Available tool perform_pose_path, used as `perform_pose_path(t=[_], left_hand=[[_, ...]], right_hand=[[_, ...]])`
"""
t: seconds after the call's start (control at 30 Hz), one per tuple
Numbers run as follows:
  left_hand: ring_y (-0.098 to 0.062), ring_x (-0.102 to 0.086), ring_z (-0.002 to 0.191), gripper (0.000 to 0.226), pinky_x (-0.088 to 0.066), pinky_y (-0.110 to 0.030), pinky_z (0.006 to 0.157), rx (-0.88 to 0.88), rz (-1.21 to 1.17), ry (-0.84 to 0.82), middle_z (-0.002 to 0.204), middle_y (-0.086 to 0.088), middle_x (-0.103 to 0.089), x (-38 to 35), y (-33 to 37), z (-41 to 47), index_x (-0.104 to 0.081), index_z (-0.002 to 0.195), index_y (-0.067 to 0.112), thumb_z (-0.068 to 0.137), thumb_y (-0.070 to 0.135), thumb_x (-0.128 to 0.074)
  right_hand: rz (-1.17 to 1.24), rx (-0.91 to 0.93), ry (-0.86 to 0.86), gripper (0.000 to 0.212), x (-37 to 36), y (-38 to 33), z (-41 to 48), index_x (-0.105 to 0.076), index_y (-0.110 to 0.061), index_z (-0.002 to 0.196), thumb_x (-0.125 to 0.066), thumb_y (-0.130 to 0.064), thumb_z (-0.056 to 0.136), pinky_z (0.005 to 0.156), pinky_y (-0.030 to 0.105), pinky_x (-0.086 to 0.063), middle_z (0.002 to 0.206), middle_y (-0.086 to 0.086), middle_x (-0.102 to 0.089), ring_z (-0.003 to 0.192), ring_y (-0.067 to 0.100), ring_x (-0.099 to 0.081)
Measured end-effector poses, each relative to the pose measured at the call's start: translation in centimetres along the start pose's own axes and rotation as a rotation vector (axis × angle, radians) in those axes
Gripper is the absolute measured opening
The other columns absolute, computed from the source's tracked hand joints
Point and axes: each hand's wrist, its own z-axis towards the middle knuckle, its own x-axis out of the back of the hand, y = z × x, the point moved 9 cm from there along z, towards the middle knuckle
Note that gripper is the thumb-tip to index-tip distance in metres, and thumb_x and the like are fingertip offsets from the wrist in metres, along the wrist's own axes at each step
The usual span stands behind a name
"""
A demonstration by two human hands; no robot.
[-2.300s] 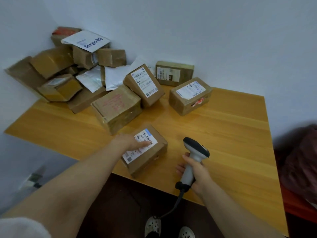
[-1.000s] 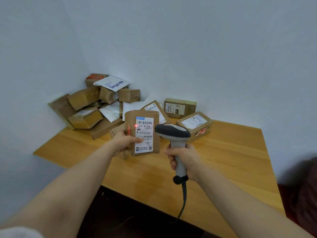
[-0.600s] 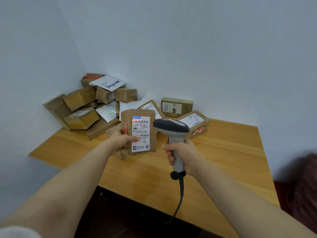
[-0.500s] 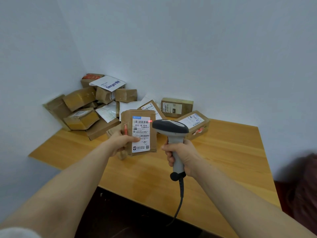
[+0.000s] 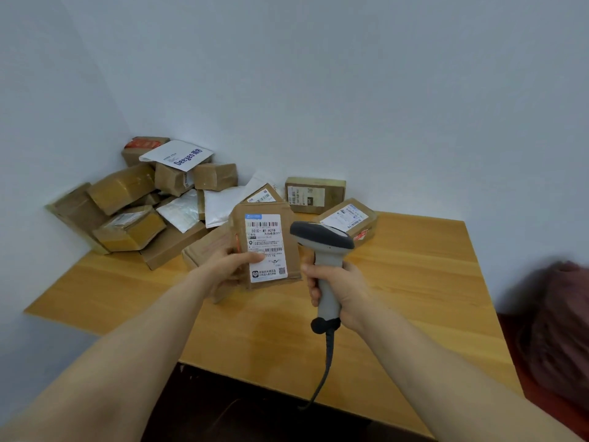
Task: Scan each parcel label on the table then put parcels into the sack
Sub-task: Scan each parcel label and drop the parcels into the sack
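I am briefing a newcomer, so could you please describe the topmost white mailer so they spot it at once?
Find the wooden table, then the heap of parcels in its far left corner. The mailer lies on top of the brown boxes there; unlike the plain white bags lower down, it bears large blue lettering.

This is a parcel-handling room, a plain dispatch corner rather than a home. Beyond the left hand (image 5: pixel 229 266), a heap (image 5: pixel 121 189) of taped brown cartons and white mailers (image 5: pixel 220 205) is piled into the corner of bare pale walls (image 5: pixel 350 90). Several carry printed shipping labels with barcodes, as does the parcel (image 5: pixel 267 237) that hand grips. The right hand (image 5: pixel 347 291) grips a corded scanner (image 5: pixel 322 240). Under both hands lies a bare wooden table (image 5: pixel 414 298). Far right of the right hand is a dark red shape (image 5: pixel 557 330), too blurred to identify.
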Motion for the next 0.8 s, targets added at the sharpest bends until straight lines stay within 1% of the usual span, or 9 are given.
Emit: perform_pose_path(t=[0.07, 0.13, 0.2, 0.27, 0.37, 0.5, 0.6, 0.67, 0.8], left_hand=[[-0.02, -0.069, 0.09, 0.039, -0.055, -0.032, 0.074, 0.02, -0.019, -0.07, 0.094, -0.003, -0.075, -2.5, 0.5, 0.4, -0.062, 0.116, 0.013, 0.083, 0.032, -0.071], [-0.021, -0.068, 0.093, 0.036, -0.053, -0.038, 0.087, 0.05, 0.013, -0.14, 0.093, -0.004, -0.075, -5.7, 0.8, 0.9, -0.066, 0.111, 0.014, 0.084, 0.039, -0.068], [-0.023, -0.067, 0.099, 0.036, -0.05, -0.044, 0.096, 0.067, 0.045, -0.232, 0.095, -0.003, -0.075, -9.8, 1.1, 1.1, -0.067, 0.107, 0.016, 0.083, 0.044, -0.066], [-0.025, -0.066, 0.101, 0.04, -0.05, -0.045, 0.094, 0.087, 0.092, -0.329, 0.1, -0.005, -0.074, -14.9, 1.3, 0.6, -0.066, 0.109, 0.018, 0.083, 0.047, -0.066], [-0.028, -0.065, 0.102, 0.043, -0.052, -0.047, 0.091, 0.115, 0.176, -0.48, 0.108, -0.008, -0.07, -23.6, 1.2, -1.2, -0.062, 0.112, 0.017, 0.081, 0.047, -0.067], [-0.028, -0.058, 0.109, 0.051, -0.05, -0.05, 0.094, 0.127, 0.326, -0.683, 0.12, -0.007, -0.061, -35.7, 1.5, -4.2, -0.056, 0.121, 0.02, 0.077, 0.039, -0.073], [-0.024, -0.058, 0.106, 0.078, -0.05, -0.04, 0.091, 0.102, 0.342, -0.793, 0.12, -0.006, -0.059, -45.5, 2.3, -7.4, -0.055, 0.123, 0.022, 0.053, 0.04, -0.083], [-0.023, -0.058, 0.104, 0.086, -0.049, -0.034, 0.089, 0.105, 0.33, -0.858, 0.118, -0.007, -0.058, -52.3, 2.9, -10.1, -0.054, 0.124, 0.025, 0.044, 0.042, -0.083], [-0.02, -0.06, 0.103, 0.071, -0.044, -0.036, 0.1, 0.081, 0.378, -0.893, 0.115, -0.003, -0.061, -64.0, 3.3, -14.4, -0.055, 0.125, 0.029, 0.058, 0.04, -0.078]], right_hand=[[0.111, -0.011, 0.12, 0.018, 2.8, 0.6, 0.4, -0.058, -0.005, 0.097, -0.071, -0.003, 0.083, 0.043, 0.025, -0.042, 0.059, 0.007, -0.06, 0.041, 0.014, -0.047], [0.188, -0.014, 0.261, 0.022, 6.7, 1.2, 0.1, -0.059, -0.004, 0.104, -0.07, -0.005, 0.085, 0.045, 0.025, -0.042, 0.065, 0.008, -0.063, 0.042, 0.015, -0.049], [0.238, -0.003, 0.368, 0.028, 10.8, 1.8, -1.1, -0.061, -0.006, 0.111, -0.072, -0.008, 0.085, 0.046, 0.026, -0.044, 0.078, 0.01, -0.066, 0.048, 0.017, -0.056], [0.274, 0.008, 0.435, 0.029, 14.8, 2.4, -3.0, -0.062, -0.012, 0.11, -0.074, -0.012, 0.084, 0.047, 0.027, -0.046, 0.09, 0.008, -0.069, 0.056, 0.019, -0.064], [0.297, 0.031, 0.498, 0.028, 20.4, 2.7, -6.0, -0.062, -0.012, 0.102, -0.078, -0.015, 0.079, 0.05, 0.029, -0.047, 0.083, 0.008, -0.07, 0.056, 0.02, -0.064], [0.32, 0.074, 0.616, 0.028, 29.4, 2.2, -10.6, -0.059, -0.008, 0.098, -0.078, -0.004, 0.077, 0.046, 0.027, -0.046, 0.079, 0.01, -0.069, 0.053, 0.017, -0.062], [0.344, 0.102, 0.719, 0.021, 38.2, 1.9, -14.9, -0.059, -0.008, 0.09, -0.073, 0.002, 0.079, 0.041, 0.022, -0.045, 0.072, 0.008, -0.068, 0.046, 0.013, -0.062], [0.362, 0.125, 0.772, 0.02, 44.3, 1.6, -17.9, -0.057, -0.009, 0.086, -0.071, 0.004, 0.08, 0.039, 0.02, -0.043, 0.068, 0.007, -0.066, 0.043, 0.011, -0.061], [0.424, 0.142, 0.857, 0.022, 54.8, 1.5, -23.6, -0.058, -0.005, 0.097, -0.071, 0.002, 0.08, 0.038, 0.02, -0.044, 0.072, 0.01, -0.067, 0.047, 0.013, -0.064]])
